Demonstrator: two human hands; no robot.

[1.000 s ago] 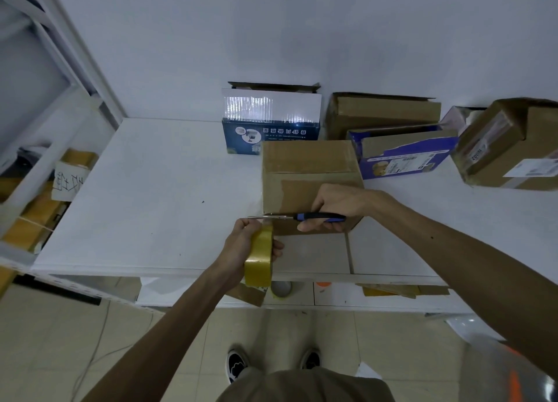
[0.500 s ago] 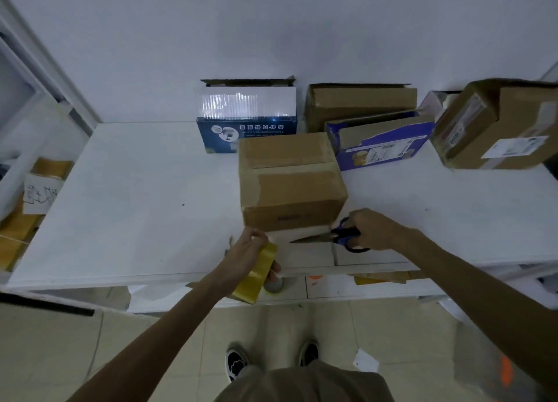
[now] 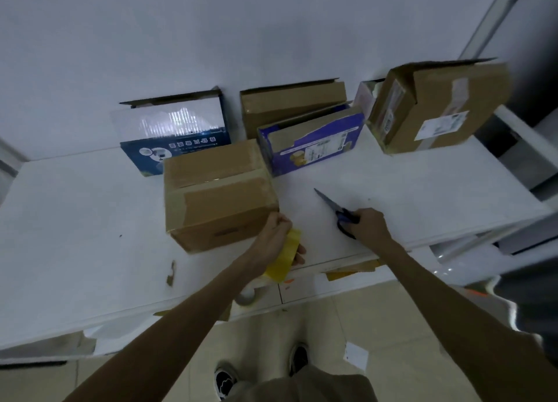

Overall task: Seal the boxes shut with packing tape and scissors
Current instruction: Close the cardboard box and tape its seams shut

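Note:
A brown cardboard box [image 3: 217, 194] with tape across its top flaps stands in the middle of the white table [image 3: 75, 220]. My left hand [image 3: 273, 235] grips a yellow roll of packing tape [image 3: 285, 258] at the box's near right corner. To the right, my right hand [image 3: 370, 223] holds blue-handled scissors [image 3: 335, 209] low over the table, blades closed and pointing away to the left.
Along the wall stand a blue and white box [image 3: 178, 132], an open brown box [image 3: 290, 104], a purple box [image 3: 314, 138] and a large tilted brown box [image 3: 437, 105]. Another tape roll [image 3: 249, 293] sits below the table's front edge. My shoes [image 3: 226, 382] are on the tiled floor.
My right hand has carried the scissors from the box's front out to the right over the table. The left hand with the tape stays at the box's corner. The view has tilted.

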